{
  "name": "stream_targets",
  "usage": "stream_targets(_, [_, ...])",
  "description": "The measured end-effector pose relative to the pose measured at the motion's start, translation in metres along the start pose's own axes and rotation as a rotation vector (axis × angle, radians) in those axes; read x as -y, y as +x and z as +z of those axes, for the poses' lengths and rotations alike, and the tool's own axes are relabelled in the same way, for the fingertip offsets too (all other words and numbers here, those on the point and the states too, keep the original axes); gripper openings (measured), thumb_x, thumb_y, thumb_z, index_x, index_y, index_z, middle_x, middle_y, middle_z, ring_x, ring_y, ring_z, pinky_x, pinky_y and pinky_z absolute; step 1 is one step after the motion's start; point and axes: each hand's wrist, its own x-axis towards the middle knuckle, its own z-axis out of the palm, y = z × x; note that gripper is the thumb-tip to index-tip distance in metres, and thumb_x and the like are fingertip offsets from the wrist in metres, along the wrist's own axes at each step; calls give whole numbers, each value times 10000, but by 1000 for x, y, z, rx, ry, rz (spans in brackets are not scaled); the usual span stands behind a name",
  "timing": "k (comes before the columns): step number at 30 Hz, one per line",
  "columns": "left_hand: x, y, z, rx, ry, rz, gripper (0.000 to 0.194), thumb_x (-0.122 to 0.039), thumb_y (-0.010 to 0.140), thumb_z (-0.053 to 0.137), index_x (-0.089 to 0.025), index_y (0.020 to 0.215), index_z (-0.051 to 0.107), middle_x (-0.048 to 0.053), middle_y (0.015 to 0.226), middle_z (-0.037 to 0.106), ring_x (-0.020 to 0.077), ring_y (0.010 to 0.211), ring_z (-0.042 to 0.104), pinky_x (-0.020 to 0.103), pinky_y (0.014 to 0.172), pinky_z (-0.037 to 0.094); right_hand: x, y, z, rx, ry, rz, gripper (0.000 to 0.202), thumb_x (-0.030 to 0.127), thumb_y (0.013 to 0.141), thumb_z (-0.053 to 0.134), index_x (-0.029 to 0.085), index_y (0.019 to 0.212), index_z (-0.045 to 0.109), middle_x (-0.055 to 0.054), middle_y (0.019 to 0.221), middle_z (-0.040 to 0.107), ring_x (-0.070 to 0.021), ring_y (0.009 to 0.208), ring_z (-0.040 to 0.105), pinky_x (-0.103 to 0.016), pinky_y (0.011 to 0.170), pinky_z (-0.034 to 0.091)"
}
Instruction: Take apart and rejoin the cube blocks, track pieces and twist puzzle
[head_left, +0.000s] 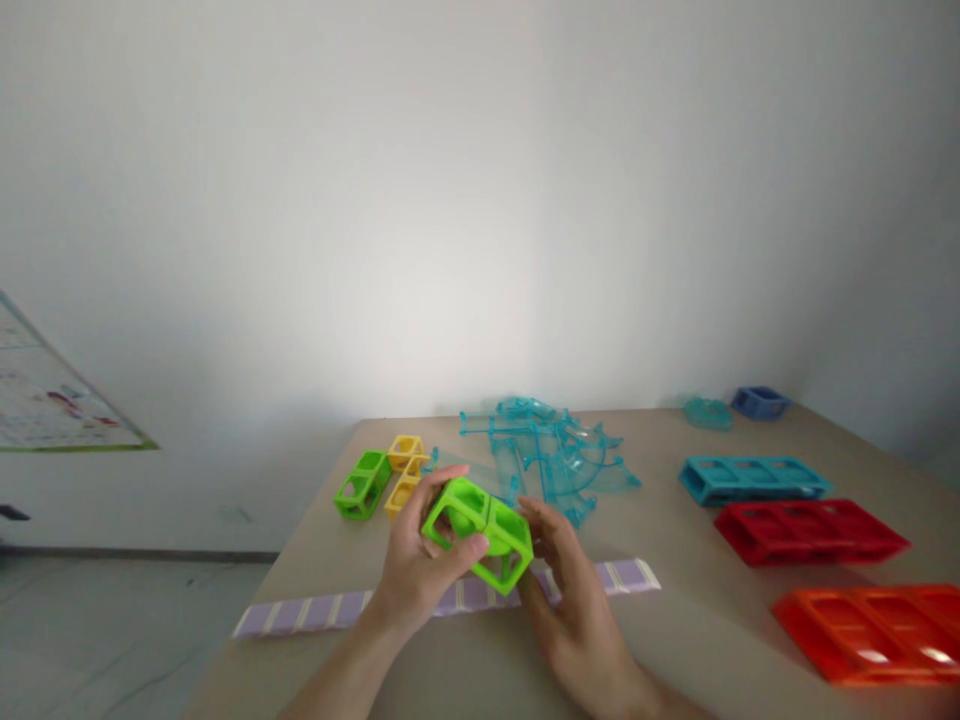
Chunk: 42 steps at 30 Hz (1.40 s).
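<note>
A bright green two-cell cube-frame block (491,522) is held up and tilted above the table, in the middle of the view. My left hand (420,560) grips its left end, with the thumb across the front face and the fingers behind. Around the right end curls my right hand (566,600), its fingertips and thumb at the block's edges; the exact contact is partly hidden. Beneath the hands lies a purple striped strip (307,614). Another green block (363,485) and yellow cube-frame pieces (406,452) rest on the table beyond my left hand.
Translucent blue track pieces (555,450) are heaped at the back. On the right lie a teal block (754,480), a red block (814,532) and an orange block (877,632). A dark blue frame (760,402) stands at the far right corner of the table (675,640), near the wall.
</note>
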Motion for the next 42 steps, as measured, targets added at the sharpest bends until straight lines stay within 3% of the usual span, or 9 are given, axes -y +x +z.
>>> stream_targets(5, [-2, -6, -2, 87, 78, 61, 571, -258, 640, 802, -239, 1175, 603, 45, 1032, 648, 179, 812, 637, 271, 722, 537, 7, -5, -4, 64, 11, -59, 645, 146, 859, 550, 263, 1445, 307, -119, 1435, 447, -276, 1252, 500, -423, 997, 480])
stream_targets(9, [0, -12, -1, 135, 101, 60, 654, -251, 621, 811, -241, 1235, 586, 75, 1100, 648, 238, 924, 645, 315, 802, 540, 18, 2, -6, 14, -56, -94, 493, 218, 892, 596, 278, 1353, 428, -95, 1293, 564, -271, 1189, 540, -429, 1003, 459])
stream_targets(13, [2, -10, -4, 170, 98, 25, 757, -264, 598, 834, -254, 1298, 547, 85, 1134, 647, 274, 981, 641, 343, 832, 535, 23, 6, -9, 6, -76, -125, 486, 216, 876, 630, 296, 1323, 456, -71, 1200, 604, -250, 1082, 588, -379, 944, 481])
stream_targets(17, [3, -7, -10, 242, 172, 37, 696, -248, 593, 847, -259, 1235, 579, 69, 1097, 657, 254, 951, 641, 315, 818, 523, 24, 6, -10, 8, -90, -170, 485, 186, 860, 642, 297, 1301, 471, -62, 1170, 613, -245, 1077, 590, -357, 934, 478])
stream_targets(24, [4, -8, -13, 254, 215, 123, 624, -255, 584, 848, -231, 1153, 594, 56, 1078, 648, 238, 947, 639, 308, 830, 522, 27, 9, -11, 42, -59, -235, 473, 143, 855, 634, 287, 1283, 495, -56, 1141, 622, -223, 1047, 598, -324, 907, 483])
stream_targets(27, [5, -10, -9, 250, 147, 110, 734, -238, 639, 817, -261, 1301, 500, 59, 1115, 629, 232, 987, 634, 307, 864, 519, 20, 4, -7, 21, -5, -153, 473, 180, 861, 649, 296, 1292, 494, -54, 1185, 607, -222, 1098, 580, -328, 952, 466])
stream_targets(31, [10, -10, 1, 163, -66, 11, 888, -202, 635, 825, -307, 1397, 381, 73, 1220, 568, 228, 1064, 618, 299, 878, 531, 10, 2, 0, -109, 185, 59, 458, 284, 876, 654, 285, 1301, 482, -76, 1281, 562, -238, 1177, 546, -349, 976, 466])
stream_targets(36, [15, 1, 5, 82, -200, 27, 754, -195, 655, 811, -270, 1314, 453, 69, 1124, 617, 223, 1013, 657, 309, 852, 552, 17, 10, 1, -32, 516, 243, 460, 399, 878, 644, 261, 1293, 502, -96, 1186, 631, -236, 1043, 624, -337, 838, 534])
stream_targets(42, [13, 0, -2, 243, -103, 32, 534, -262, 754, 732, -193, 1254, 560, 104, 1069, 687, 241, 982, 670, 309, 845, 547, 28, 7, 2, 98, 689, 364, 389, 469, 876, 631, 247, 1191, 578, -70, 1014, 680, -196, 836, 651, -308, 711, 542])
